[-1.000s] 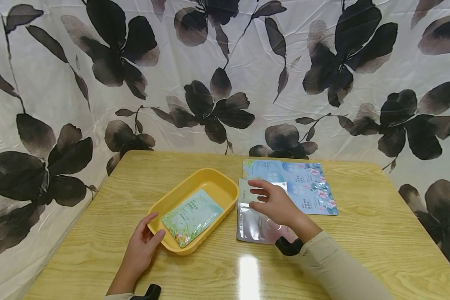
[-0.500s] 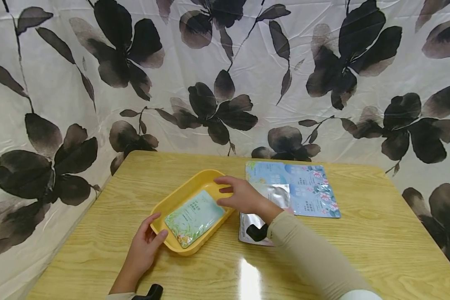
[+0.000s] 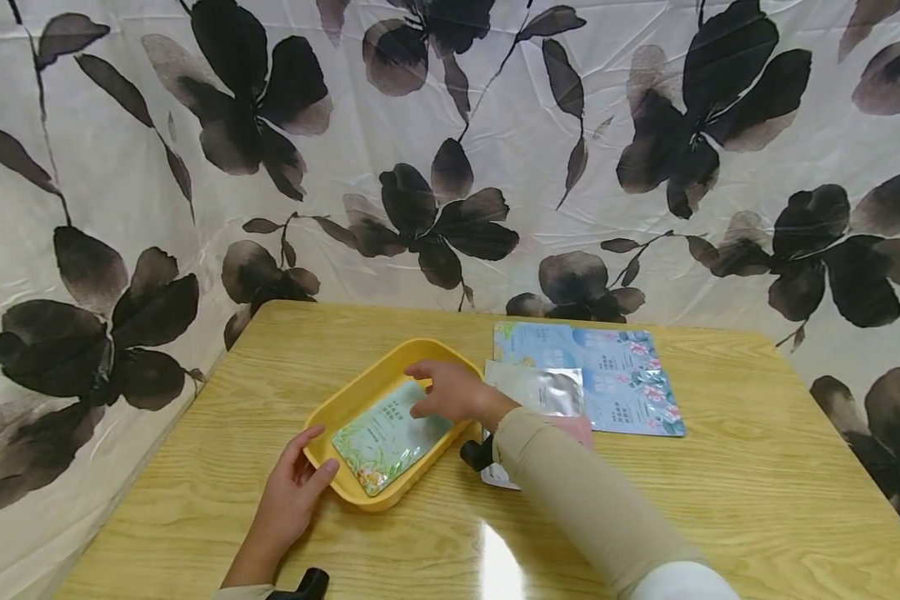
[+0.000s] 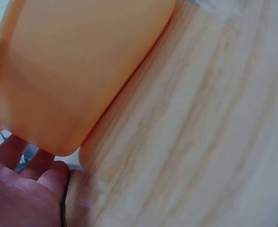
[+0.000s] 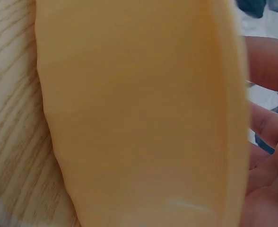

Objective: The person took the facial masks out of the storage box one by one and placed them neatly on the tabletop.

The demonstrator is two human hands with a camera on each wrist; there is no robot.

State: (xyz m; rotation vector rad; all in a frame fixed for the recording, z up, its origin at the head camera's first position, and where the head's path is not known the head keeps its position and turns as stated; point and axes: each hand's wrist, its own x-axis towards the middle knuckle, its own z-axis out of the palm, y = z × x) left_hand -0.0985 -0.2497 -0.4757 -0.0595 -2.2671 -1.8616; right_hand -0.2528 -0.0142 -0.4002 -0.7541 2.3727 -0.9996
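Observation:
A yellow plastic basin (image 3: 412, 347) stands on the table at a slant, with a light green sheet-mask packet (image 3: 382, 437) lying flat inside it. My left hand (image 3: 291, 492) holds the basin's near left end, thumb and index finger over the rim. In the left wrist view its other fingers (image 4: 39, 165) show at the basin's outer wall. My right hand (image 3: 450, 390) reaches over the far right rim, relaxed fingers above the packet's upper end, holding nothing. The right wrist view shows the basin's wall (image 5: 139, 113) in front of the hand, hiding the fingertips.
Blue floral packets (image 3: 622, 375) lie at the back right of the wooden table (image 3: 720, 483). A silver and pale green packet (image 3: 555, 390) overlaps them. A pink packet (image 3: 576, 429) is partly hidden by the right sleeve. A flower-printed cloth (image 3: 285, 67) hangs behind.
My right hand has moved left, from above the packets at the right to over the basin. The left hand stays on the basin's end; the green packet stays inside.

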